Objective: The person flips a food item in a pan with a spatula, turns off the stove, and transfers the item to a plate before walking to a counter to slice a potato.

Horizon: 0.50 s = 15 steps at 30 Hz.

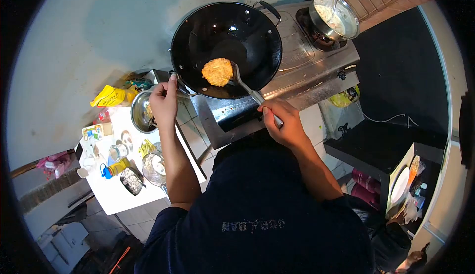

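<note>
Steel stove [298,76], black wok [247,34] on top — a fritter [216,72] at its seven o'clock, touching the spatula [256,96] clasped in the right hand [283,121]. The left hand [164,103] meets the eight-o'clock handle [181,83] — likely for steadiness; whether it grips, I can't tell.

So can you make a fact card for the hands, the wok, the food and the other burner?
Right hand: holding the spatula
Left hand: at the left side of the wok, grip unclear
Wok: black, on the stove
Food: one golden-brown patty at the spatula's end
Other burner: silver bowl with a pale mixture and a utensil
</note>
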### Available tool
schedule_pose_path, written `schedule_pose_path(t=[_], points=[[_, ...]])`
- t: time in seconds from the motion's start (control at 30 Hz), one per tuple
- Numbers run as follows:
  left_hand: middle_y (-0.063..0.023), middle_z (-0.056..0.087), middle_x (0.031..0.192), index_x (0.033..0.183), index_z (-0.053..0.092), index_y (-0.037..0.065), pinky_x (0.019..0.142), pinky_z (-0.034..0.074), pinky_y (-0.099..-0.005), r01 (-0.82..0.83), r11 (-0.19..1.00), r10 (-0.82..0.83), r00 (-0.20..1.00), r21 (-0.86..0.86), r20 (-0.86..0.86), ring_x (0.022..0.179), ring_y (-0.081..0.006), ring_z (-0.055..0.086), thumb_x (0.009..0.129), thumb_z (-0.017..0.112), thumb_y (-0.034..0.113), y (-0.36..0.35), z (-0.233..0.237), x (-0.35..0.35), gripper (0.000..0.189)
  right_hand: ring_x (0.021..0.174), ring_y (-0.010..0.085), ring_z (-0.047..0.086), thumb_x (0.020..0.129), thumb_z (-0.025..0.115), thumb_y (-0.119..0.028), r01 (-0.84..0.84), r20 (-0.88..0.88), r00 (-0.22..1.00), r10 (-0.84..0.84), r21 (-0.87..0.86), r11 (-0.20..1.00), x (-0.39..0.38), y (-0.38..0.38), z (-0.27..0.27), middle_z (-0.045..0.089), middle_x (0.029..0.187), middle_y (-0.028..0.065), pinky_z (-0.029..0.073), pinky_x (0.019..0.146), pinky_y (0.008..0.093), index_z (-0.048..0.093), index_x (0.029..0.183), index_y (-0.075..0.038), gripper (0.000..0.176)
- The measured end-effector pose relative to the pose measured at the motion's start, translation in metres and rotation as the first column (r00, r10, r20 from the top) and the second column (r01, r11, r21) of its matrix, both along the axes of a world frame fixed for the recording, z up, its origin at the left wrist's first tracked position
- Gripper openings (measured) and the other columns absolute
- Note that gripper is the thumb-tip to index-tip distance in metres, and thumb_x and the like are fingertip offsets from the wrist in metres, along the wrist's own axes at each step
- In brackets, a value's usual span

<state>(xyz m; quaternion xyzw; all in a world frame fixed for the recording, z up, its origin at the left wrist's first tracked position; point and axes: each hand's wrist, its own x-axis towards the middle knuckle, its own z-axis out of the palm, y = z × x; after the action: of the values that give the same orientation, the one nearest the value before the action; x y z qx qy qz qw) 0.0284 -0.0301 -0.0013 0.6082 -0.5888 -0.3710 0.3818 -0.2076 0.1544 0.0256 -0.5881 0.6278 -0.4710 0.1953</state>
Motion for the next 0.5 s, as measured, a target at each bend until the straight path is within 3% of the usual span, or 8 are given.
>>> schedule_pose_path(t=[0.17,0.23,0.33,0.4,0.5], points=[[0.0002,0.05,0.059,0.063,0.056,0.001,0.055,0.036,-0.0252,-0.014,1.0,0.014,0.999,0.002,0.047,0.059,-0.0085,0.041,0.088,0.068,0.035,-0.001,0.001,-0.001,0.044,0.076,0.0299,0.064,0.082,0.058,0.0,-0.002,-0.002,1.0,0.002,0.006,1.0,0.0,-0.001,-0.001,0.066,0.083,0.0143,0.051,0.072,0.0366,0.063,0.089,-0.001,0.009],[0.0,0.049,0.059,0.063,0.056,0.001,0.055,0.036,-0.0255,-0.028,1.0,0.028,0.998,-0.004,0.054,0.058,-0.0087,0.04,0.088,0.068,0.035,0.002,-0.001,-0.001,0.044,0.076,0.0303,0.064,0.081,0.06,0.0,-0.038,-0.063,0.997,0.034,-0.068,0.997,-0.002,-0.001,-0.005,0.065,0.084,0.0139,0.051,0.072,0.0373,0.063,0.09,-0.001,0.01],[0.0047,0.046,0.059,0.063,0.054,0.005,0.054,0.031,-0.023,-0.024,1.0,0.025,0.998,-0.015,0.055,0.059,-0.0055,0.036,0.09,0.066,0.035,0.005,-0.005,-0.001,0.042,0.075,0.0308,0.063,0.079,0.062,0.001,-0.095,-0.145,0.986,0.078,-0.115,0.989,-0.002,-0.004,-0.001,0.065,0.083,0.0133,0.051,0.071,0.0385,0.062,0.091,-0.001,0.012],[-0.0002,0.05,0.058,0.065,0.057,0.0,0.053,0.035,-0.0262,-0.058,0.997,0.06,0.997,-0.042,0.05,0.056,-0.009,0.04,0.089,0.066,0.035,0.005,0.0,-0.004,0.043,0.075,0.0308,0.063,0.078,0.063,0.002,-0.128,-0.152,0.983,0.106,-0.143,0.981,-0.007,-0.009,0.0,0.065,0.082,0.0132,0.051,0.07,0.0389,0.061,0.091,-0.001,0.013],[-0.0001,0.05,0.058,0.067,0.058,0.0,0.052,0.035,-0.026,-0.104,0.995,0.104,0.986,-0.005,0.132,0.055,-0.0087,0.04,0.089,0.066,0.034,0.013,0.016,-0.01,0.042,0.074,0.0308,0.063,0.078,0.063,0.003,-0.164,-0.154,0.978,0.138,-0.169,0.972,-0.011,-0.013,-0.002,0.064,0.082,0.0132,0.05,0.068,0.0395,0.061,0.091,-0.001,0.014]])
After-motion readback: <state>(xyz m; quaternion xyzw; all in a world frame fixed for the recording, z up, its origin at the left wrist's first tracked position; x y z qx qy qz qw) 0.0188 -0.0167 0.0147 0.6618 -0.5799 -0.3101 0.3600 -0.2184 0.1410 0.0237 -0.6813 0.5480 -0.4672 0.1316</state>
